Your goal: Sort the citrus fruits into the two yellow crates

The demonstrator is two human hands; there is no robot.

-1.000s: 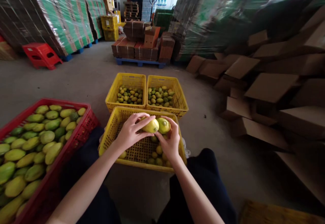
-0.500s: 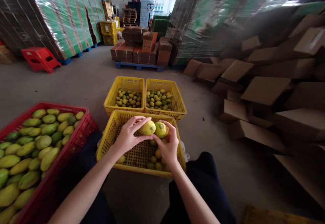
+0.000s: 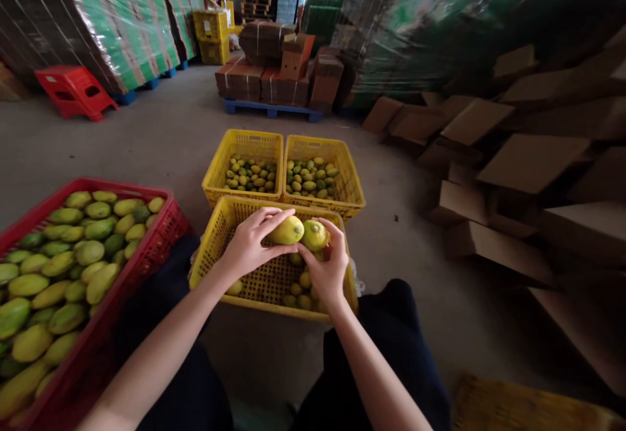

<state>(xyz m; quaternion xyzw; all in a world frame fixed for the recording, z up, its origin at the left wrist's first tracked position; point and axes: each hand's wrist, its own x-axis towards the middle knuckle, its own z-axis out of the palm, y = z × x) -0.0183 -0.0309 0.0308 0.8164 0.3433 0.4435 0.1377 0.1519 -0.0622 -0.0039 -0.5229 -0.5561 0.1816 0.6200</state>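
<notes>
Yellow fruit [image 3: 287, 229] is resting in the left hand [image 3: 250, 240], whose fingers are curving over its top while the thumb is supporting it from below. The right hand [image 3: 331, 260] is closing around a green-yellow fruit [image 3: 314, 235] in similar fashion. Both fruits are being held side by side above the front yellow crate [image 3: 274, 309]; whether they are touching is not certain. Neither is yet being released.

Inside the front yellow crate, a cluster of small fruit [image 3: 300, 293] is lying toward the right, and a single fruit [image 3: 235, 287] is lying near the left corner. Perforated base is showing across much of the rest, so this crate appears to be only lightly filled.

Beyond it, the rear left crate [image 3: 254, 140] and rear right crate [image 3: 351, 177] are each holding many fruits, with the contents lying below the rims; both are judged partly filled. To the person's left, the red crate [image 3: 172, 225] is carrying a dense load of larger fruit [image 3: 63, 261]. Handling therefore appears to be under way and unfinished, with the two held fruits awaiting placement. Farther out, cardboard boxes [image 3: 533, 163] are lying heaped on the right.
</notes>
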